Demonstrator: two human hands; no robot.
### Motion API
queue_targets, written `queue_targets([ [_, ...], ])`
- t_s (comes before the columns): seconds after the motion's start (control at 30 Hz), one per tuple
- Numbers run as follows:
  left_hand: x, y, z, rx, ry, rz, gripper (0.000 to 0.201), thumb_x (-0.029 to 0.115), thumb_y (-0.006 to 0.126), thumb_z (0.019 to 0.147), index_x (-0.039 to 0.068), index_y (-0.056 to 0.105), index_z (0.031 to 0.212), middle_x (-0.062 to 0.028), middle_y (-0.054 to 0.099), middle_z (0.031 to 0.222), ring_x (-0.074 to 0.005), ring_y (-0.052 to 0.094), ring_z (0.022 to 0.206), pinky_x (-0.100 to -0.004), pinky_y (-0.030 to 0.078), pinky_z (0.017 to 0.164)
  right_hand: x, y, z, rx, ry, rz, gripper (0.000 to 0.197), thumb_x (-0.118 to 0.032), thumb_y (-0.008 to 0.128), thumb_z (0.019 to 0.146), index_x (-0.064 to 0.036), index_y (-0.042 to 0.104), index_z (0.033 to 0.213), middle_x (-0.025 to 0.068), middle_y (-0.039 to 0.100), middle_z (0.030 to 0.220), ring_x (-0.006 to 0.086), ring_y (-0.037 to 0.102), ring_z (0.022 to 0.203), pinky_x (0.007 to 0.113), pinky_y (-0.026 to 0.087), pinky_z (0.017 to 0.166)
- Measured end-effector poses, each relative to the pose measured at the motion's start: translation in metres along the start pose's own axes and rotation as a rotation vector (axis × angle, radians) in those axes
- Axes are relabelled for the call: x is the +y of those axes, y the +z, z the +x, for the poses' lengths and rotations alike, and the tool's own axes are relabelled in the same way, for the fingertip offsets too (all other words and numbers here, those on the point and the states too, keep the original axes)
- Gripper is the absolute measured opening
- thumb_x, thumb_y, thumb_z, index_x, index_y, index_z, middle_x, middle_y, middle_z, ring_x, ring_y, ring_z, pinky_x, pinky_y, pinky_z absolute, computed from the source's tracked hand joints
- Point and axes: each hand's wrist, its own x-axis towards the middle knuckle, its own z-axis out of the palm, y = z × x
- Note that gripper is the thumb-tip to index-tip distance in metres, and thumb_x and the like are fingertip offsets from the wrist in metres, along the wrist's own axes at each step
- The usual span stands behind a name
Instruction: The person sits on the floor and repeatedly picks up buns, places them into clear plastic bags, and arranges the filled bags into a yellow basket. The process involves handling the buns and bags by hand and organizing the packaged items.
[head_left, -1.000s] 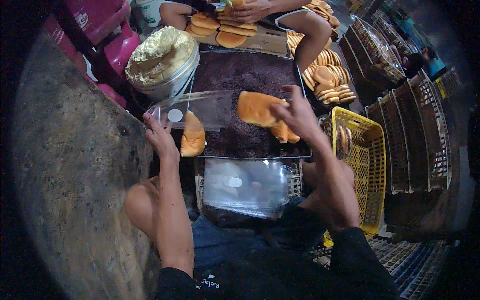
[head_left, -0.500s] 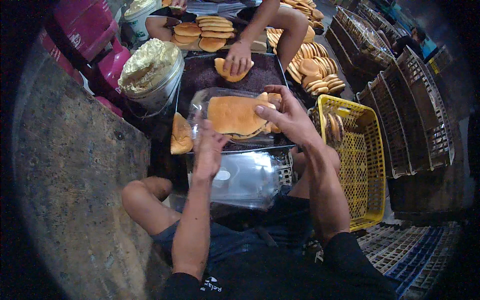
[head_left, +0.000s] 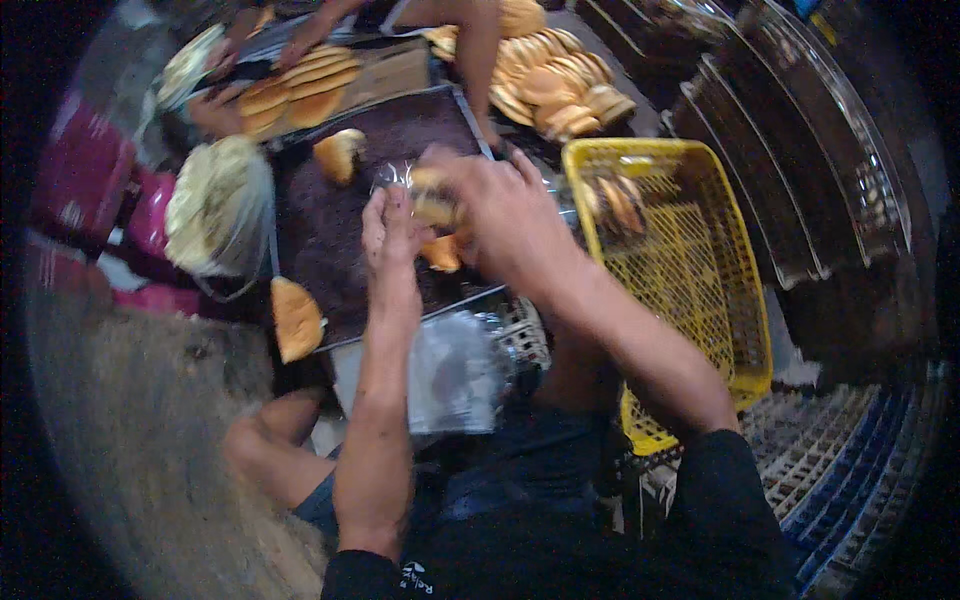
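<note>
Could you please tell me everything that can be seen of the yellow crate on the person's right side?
The yellow, rectangular, open-topped crate looks like plastic, with a solid-looking rim and a lattice floor. It sits upright, its long sides running roughly away from the person. Several round brown buns with dark filling lie inside near its far left corner, seemingly in shiny clear wrapping. The person's bare right forearm crosses in front of its near left side; whether they touch, I cannot tell.

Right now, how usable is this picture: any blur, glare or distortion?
Head view: motion blur smears the right hand; head view: a pale sheen washes over the clear bags; head view: fisheye distortion bends the crates at the right, and the corners fall to black.
</note>
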Motion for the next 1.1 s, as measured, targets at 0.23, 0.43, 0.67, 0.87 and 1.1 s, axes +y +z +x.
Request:
queue_targets([
  [0.23, -0.041, -0.073, -0.057, -0.937, -0.418, 1.696, 0.057, 0.058, 0.066, 0.074, 0.002, 0.068, 0.069, -0.0204, 0.065, 0.072, -0.0353, 0.064, 0.069, -0.0448, 0.049, 0.062, 0.233, 0.037, -0.128, 0.481, 1.0, 0.2, 0.075, -0.021, 0.071, 0.075, -0.0031, 0.029, 0.134, 0.0262, 0.06, 0.107, 0.0418, 0.062, 0.093, 0.045, 0.048, 0.085],
  [0.43, -0.06, -0.109, -0.108, -0.78, -0.407, 1.775, 0.054, 0.055, 0.065, 0.077, 0.003, 0.068, 0.062, -0.0172, 0.061, 0.057, -0.0363, 0.063, 0.061, -0.0442, 0.049, 0.06, 0.368, 0.133, -0.195, -0.132, 1.177, 0.136, 0.089, -0.053, 0.049, 0.09, 0.0047, 0.007, 0.144, 0.0322, 0.031, 0.141, 0.0358, 0.042, 0.128, 0.045, 0.024, 0.11],
  [0.67, -0.059, -0.133, -0.112, -0.744, -0.405, 1.309, 0.044, 0.041, 0.063, 0.086, 0.0, 0.068, 0.072, -0.015, 0.062, 0.057, -0.0264, 0.063, 0.053, -0.0393, 0.047, 0.053, 0.19, 0.004, -0.054, -0.456, 0.629, 0.417, 0.067, -0.051, 0.054, 0.088, -0.0005, 0.041, 0.129, 0.0202, 0.061, 0.113, 0.0332, 0.058, 0.106, 0.041, 0.044, 0.092],
  [0.87, -0.016, -0.039, -0.131, -0.308, -0.024, 0.917, 0.032, 0.026, 0.063, 0.089, -0.001, 0.066, 0.072, -0.0108, 0.063, 0.06, -0.015, 0.06, 0.051, -0.0285, 0.044, 0.048, -0.024, -0.017, -0.082, -0.466, 0.032, 0.647, 0.024, -0.019, 0.065, 0.084, -0.0001, 0.058, 0.096, 0.0193, 0.064, 0.086, 0.035, 0.063, 0.082, 0.039, 0.049, 0.071],
  [1.1, -0.006, -0.083, -0.085, -0.003, -0.506, -0.643, 0.036, 0.039, 0.056, 0.092, 0.004, 0.061, 0.102, -0.0075, 0.066, 0.088, -0.019, 0.065, 0.081, -0.034, 0.054, 0.078, -0.076, -0.003, -0.096, 0.021, 0.68, 1.498, 0.014, -0.007, 0.056, 0.091, 0.0029, 0.05, 0.099, 0.012, 0.058, 0.086, 0.0195, 0.067, 0.068, 0.028, 0.057, 0.056],
])
